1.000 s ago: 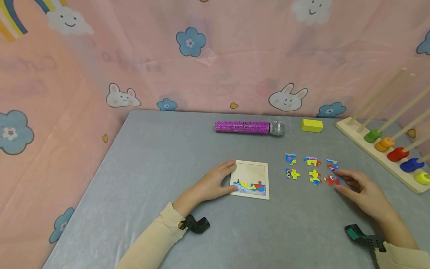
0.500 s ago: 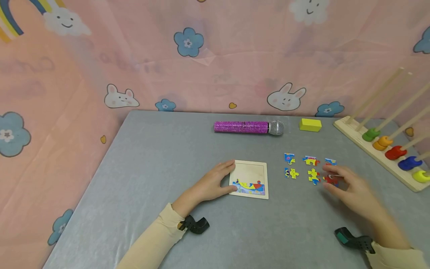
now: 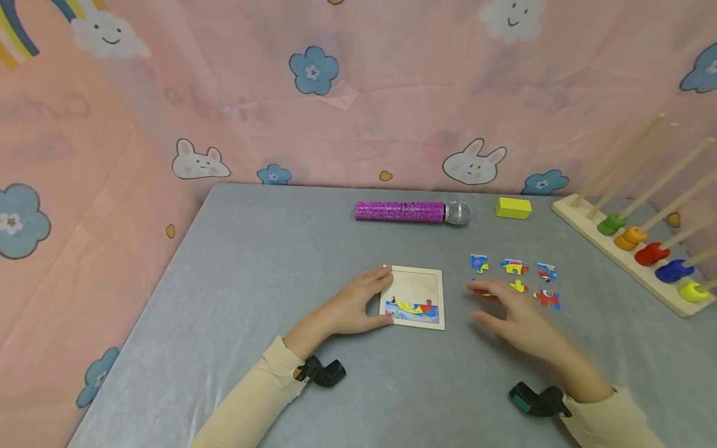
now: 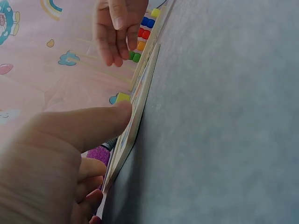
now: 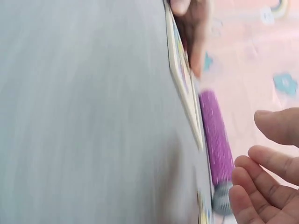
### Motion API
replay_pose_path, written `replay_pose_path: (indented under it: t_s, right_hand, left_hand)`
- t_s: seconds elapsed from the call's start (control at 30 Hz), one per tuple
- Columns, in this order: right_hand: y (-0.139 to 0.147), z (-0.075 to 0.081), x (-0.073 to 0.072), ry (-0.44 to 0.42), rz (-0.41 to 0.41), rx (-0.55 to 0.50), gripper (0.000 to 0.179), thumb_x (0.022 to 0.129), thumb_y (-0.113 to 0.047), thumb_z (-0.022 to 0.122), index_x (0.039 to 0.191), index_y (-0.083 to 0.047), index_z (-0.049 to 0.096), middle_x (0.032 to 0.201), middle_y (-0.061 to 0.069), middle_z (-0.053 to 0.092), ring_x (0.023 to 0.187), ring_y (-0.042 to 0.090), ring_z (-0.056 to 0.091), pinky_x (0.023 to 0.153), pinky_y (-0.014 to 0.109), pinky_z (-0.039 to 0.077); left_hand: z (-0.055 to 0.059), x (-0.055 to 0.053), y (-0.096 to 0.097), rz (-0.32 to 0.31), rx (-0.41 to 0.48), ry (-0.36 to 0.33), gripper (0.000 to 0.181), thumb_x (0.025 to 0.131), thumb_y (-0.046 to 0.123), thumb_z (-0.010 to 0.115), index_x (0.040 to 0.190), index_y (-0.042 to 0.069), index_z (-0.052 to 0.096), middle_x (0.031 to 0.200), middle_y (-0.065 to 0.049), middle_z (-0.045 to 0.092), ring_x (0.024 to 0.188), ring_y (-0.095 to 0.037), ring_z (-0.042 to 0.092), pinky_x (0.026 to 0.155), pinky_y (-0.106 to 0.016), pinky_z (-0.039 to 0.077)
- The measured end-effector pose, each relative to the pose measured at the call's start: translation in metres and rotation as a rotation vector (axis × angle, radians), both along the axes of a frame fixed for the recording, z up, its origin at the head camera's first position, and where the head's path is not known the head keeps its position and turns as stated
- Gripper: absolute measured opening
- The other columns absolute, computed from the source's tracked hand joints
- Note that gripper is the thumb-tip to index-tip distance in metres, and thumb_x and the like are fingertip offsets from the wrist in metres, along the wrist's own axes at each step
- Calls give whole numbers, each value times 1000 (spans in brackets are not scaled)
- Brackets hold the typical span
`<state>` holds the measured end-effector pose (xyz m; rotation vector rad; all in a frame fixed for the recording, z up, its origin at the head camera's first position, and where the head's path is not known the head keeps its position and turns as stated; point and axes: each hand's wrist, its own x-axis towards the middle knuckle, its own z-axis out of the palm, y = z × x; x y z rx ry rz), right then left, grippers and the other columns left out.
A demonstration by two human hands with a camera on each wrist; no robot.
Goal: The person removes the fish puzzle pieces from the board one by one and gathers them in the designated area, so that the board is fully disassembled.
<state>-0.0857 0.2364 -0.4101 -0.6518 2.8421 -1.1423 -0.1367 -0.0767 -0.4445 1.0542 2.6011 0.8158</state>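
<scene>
My left hand [image 3: 358, 303] holds a square wooden puzzle board [image 3: 415, 280] by its left side, thumb at the lower left corner and fingertips at the upper left. Joined picture pieces [image 3: 414, 310] fill the board's bottom strip; above them the wood is bare. My right hand [image 3: 521, 315] hovers right of the board, thumb and fingers apart, nothing between them in the right wrist view. Loose puzzle pieces lie around it in two rows, among them a blue-and-yellow one [image 3: 479, 263] and a red one [image 3: 547, 298]. The hand partly covers the near-row pieces on the left.
A glittery purple microphone [image 3: 399, 211] lies behind the board, with a yellow block [image 3: 513, 208] to its right. A wooden peg stand [image 3: 622, 261] with coloured beads and tall rods stands along the right side. A pink patterned cloth [image 3: 358, 118] hangs behind the grey table [image 3: 252, 249].
My right hand has moved left from the red piece, across the loose pieces, towards the board. The pieces it passed lie in place. My left hand has kept its hold on the board.
</scene>
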Motion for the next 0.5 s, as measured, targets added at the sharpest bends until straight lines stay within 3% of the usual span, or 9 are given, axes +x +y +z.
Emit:
replay_pose_path:
  t_s: [0.07, 0.23, 0.5]
  right_hand:
    - [-13, 1, -1, -29, 15, 7, 42, 86, -13, 69, 126, -6, 56, 122, 8, 60, 106, 24, 58, 91, 20, 48]
    - [-45, -1, -8, -109, 71, -18, 43, 87, -13, 68, 127, -3, 55, 124, 9, 59, 110, 24, 57, 93, 40, 51]
    - [-82, -7, -17, -129, 146, -49, 43, 86, -13, 68, 126, -2, 56, 122, 8, 61, 107, 22, 61, 92, 41, 52]
  left_hand:
    - [0, 0, -1, -17, -5, 8, 78, 86, 37, 67, 146, 1, 33, 158, -9, 21, 147, -20, 15, 121, -39, 13]
    - [0, 1, -2, -29, -21, 17, 77, 87, 38, 65, 146, 1, 32, 158, -8, 21, 147, -20, 14, 121, -40, 12]
    - [-2, 0, -3, -23, -17, 26, 77, 87, 39, 65, 146, 1, 33, 157, -8, 23, 146, -19, 16, 121, -40, 14]
